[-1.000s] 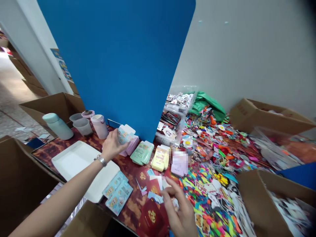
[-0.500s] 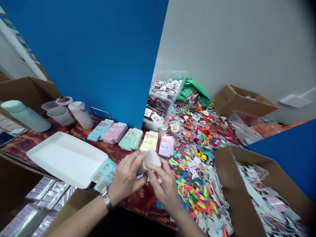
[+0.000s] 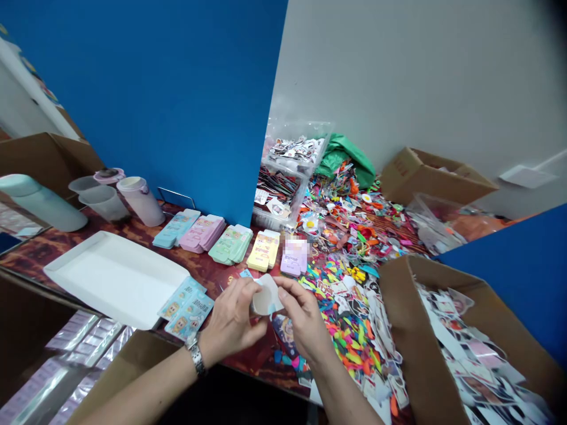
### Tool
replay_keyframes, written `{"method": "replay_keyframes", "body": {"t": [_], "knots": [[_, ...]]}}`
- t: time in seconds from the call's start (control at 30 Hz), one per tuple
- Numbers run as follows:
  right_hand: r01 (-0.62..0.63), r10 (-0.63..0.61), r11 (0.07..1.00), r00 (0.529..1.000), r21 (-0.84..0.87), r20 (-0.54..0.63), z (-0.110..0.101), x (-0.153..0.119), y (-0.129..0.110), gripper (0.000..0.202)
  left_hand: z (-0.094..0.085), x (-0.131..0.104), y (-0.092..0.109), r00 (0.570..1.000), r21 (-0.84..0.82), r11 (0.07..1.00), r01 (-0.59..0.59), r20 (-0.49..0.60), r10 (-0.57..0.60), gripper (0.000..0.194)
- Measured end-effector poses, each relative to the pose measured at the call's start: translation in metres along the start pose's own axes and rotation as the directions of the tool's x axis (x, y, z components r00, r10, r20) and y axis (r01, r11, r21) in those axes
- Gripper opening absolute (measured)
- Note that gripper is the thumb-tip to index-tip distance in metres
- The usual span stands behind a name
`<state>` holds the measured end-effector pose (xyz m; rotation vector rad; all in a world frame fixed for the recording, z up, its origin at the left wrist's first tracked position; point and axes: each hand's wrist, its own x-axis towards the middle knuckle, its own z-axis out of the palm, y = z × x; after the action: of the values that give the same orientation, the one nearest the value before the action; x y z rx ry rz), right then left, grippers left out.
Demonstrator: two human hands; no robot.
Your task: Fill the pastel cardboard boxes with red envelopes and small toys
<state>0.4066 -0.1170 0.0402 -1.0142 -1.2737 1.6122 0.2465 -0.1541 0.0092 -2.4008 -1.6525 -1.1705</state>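
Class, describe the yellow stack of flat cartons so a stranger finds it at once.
Start at the blue partition. Below it, five pastel stacks lie in a row on the table. The yellow stack is fourth from the left, between the green stack and a blurred lilac one.

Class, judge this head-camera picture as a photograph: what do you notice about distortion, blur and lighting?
Head view: wide-angle bending slants the blue partition and wall; one purple card stack is pixelated; the left hand, right hand and small box are sharp; lighting even, top right corner darkened.
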Motion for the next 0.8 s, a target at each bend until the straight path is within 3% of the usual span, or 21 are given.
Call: {"method": "replay_keyframes", "body": {"t": [0.13,0.27,0.37,0.43,0.53,0.8], "knots": [[0.02,-0.019,1.0,0.999,-0.022,0.047,-0.001,0.0,0.0,0.023,0.005,-0.005,0.001,1.0,0.006,1.0,0.009,-0.008,-0.009,0.05],[0.108,-0.094,0.97,0.993,-0.216,0.071,-0.001,-0.005,-0.002,0.016,0.008,-0.008,0.002,0.998,0.049,0.997,0.067,-0.024,-0.066,0.073],[0.243,-0.247,0.84,0.967,-0.485,0.058,0.001,-0.012,-0.002,0.018,0.009,-0.007,0.005,0.989,0.104,0.985,0.138,0.034,-0.142,0.086],[0.317,-0.34,0.761,0.938,-0.567,0.069,0.002,-0.016,0.0,0.023,0.009,-0.006,0.006,0.985,0.145,0.978,0.152,0.065,-0.163,0.091],[0.339,-0.378,0.745,0.924,-0.574,0.054,0.003,-0.019,0.006,0.026,0.01,-0.006,0.007,0.986,0.209,0.969,0.134,0.065,-0.15,0.098],[0.264,-0.314,0.798,0.95,-0.542,0.002,0.0,-0.019,0.014,0.024,0.013,-0.01,0.007,0.999,0.293,0.956,0.034,-0.009,-0.033,0.094]]}}
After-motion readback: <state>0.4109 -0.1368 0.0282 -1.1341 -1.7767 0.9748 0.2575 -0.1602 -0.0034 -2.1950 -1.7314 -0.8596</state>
